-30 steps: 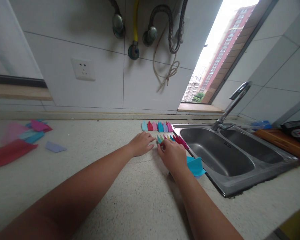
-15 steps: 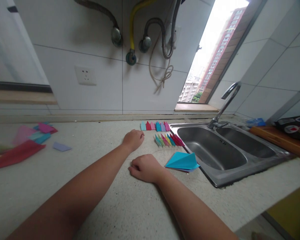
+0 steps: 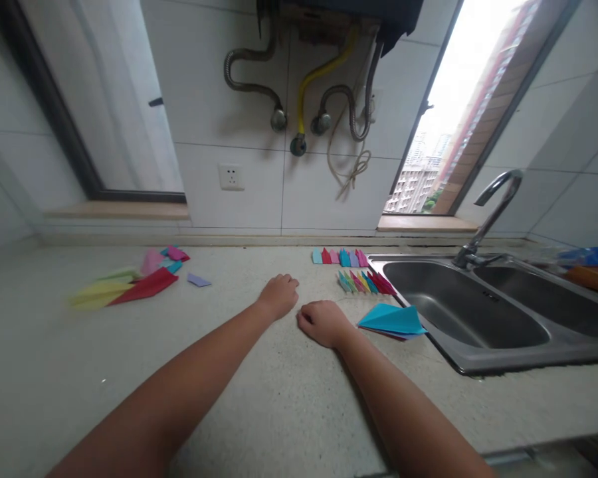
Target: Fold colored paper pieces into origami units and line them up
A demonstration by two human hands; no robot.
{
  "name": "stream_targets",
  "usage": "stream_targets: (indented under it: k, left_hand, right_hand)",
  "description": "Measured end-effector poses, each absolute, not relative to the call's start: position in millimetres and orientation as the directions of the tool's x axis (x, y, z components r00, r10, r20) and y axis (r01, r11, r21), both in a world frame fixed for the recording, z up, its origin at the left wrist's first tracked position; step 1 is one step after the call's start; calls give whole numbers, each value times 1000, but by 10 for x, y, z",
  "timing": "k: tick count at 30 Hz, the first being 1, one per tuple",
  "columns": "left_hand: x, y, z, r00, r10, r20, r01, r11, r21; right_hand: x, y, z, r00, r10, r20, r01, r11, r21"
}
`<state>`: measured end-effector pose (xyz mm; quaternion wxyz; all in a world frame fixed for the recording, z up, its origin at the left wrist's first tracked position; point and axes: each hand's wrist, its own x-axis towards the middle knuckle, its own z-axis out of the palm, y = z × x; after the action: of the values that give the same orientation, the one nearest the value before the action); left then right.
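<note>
My left hand (image 3: 280, 296) rests palm down on the pale counter (image 3: 259, 411), its fingers slightly apart, and nothing shows in it. Just nearer to me, my right hand (image 3: 323, 322) lies loosely closed on the counter, with no object visible in it. Right of it is a folded blue paper plane (image 3: 391, 320) with other folded paper under it. Beyond, a row of small folded paper pieces (image 3: 339, 257) stands by the wall, with a second slanted row of coloured folded paper (image 3: 365, 283) in front, by the sink.
At the left lie a red folded paper (image 3: 147, 286), a blurred yellow paper (image 3: 102, 293) and several smaller ones. A lavender paper piece (image 3: 199, 280) lies apart from them. The steel double sink (image 3: 458, 362) with a curved faucet (image 3: 493, 206) fills the right side.
The view has turned left and up, so the counter things sit farther right in it. My left hand's fingers look looser than before; both hands stay on the counter.
</note>
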<state>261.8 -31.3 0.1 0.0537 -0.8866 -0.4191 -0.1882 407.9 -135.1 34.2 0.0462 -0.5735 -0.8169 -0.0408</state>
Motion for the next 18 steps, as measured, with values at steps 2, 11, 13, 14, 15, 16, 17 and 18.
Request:
stream_targets:
  k: [2, 11, 13, 14, 15, 16, 17, 18]
  left_hand:
    - [2318, -474, -21, 644, 673, 364, 702, -709, 69]
    - [1382, -963, -32, 663, 662, 349, 654, -739, 161]
    - [1395, -974, -17, 652, 666, 364, 657, -735, 167]
    - [1406, -973, -9, 648, 665, 371, 657, -735, 171]
    - [1416, -972, -3, 644, 665, 378, 656, -735, 174]
    - [1419, -970, 3, 643, 664, 382, 654, -735, 179]
    - [1417, -969, 8, 642, 662, 386, 650, -737, 184]
    - [1409, -967, 10, 643, 660, 390, 646, -740, 188]
  right_hand:
    - [4060, -1360, 337, -340, 932, 130, 940, 339, 28]
    - [3933, -1263, 331, -308, 950, 55, 949, 302, 94]
    - [3841, -1181, 360, -265, 964, -11, 958, 265, 107]
    - [3778, -1143, 368, -244, 969, -34, 964, 246, 99]
    - [3706, -1111, 367, -222, 974, -42, 971, 224, 77]
    - [3630, -1087, 356, -198, 980, -29, 979, 199, 44]
    - [3553, -1070, 334, -177, 984, 7, 984, 177, 6]
    - [3483, -1059, 303, -158, 986, 56, 987, 160, -29]
